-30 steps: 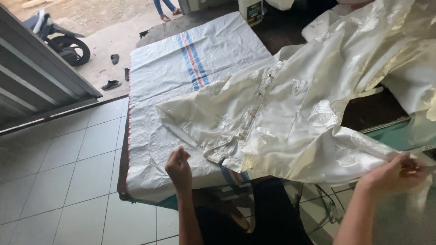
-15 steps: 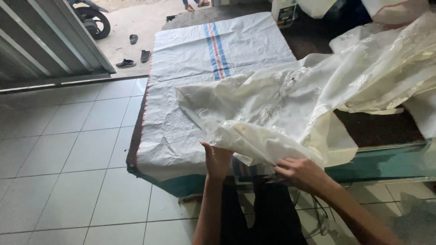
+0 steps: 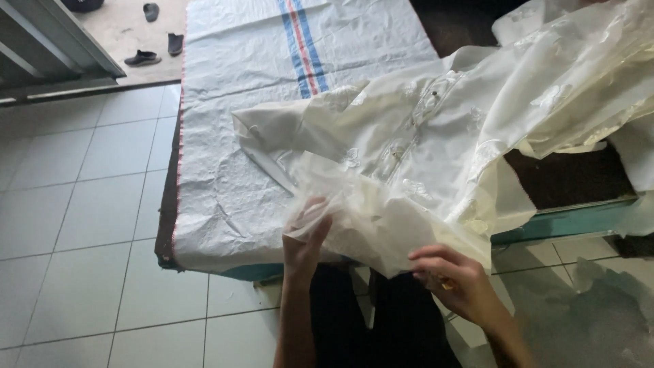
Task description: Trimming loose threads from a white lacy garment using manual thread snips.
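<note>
Since the earlier view, the two hands had drawn closer together at the near edge of the cream plastic garment point(image 3: 436, 143), whose lower hem had been gathered into a bunch. The left hand point(image 3: 304, 238), at about 7 o'clock from the garment's middle, was loosely closed with fingers curled into the translucent film, while the right hand point(image 3: 455, 278), at 5 o'clock, pinched the hem's underside between thumb and fingers. The garment lay across the white woven sack point(image 3: 272, 82) covering the table point(image 3: 579, 219).

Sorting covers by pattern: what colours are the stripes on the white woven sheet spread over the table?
Blue and red stripes run lengthwise down the white woven sheet, clearest in the head view.
</note>
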